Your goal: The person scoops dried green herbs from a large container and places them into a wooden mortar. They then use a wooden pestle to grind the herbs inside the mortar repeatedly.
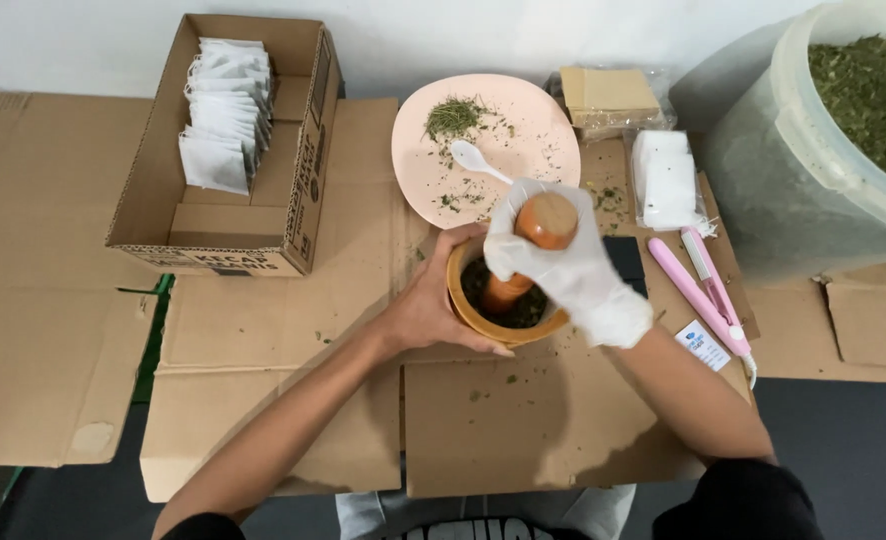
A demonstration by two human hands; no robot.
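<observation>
My right hand, in a white glove, is closed around the wooden pestle, and I hold it upright so its lower end presses into the dark green herbs inside the wooden mortar. My bare left hand wraps the left side of the mortar, with the fingers under the near rim, so the bowl does not slide on the flat cardboard when I push. The mortar stands in the middle of the cardboard, close to my body.

Just behind it is a pink plate with some dried leaves and a small white spoon, near enough to take from. To the right lie a pink flat tool with a cord and a pack of white sachets, and far right is a big translucent bucket full of dried herb. On the far left, an open carton keeps a row of white paper bags standing up.
</observation>
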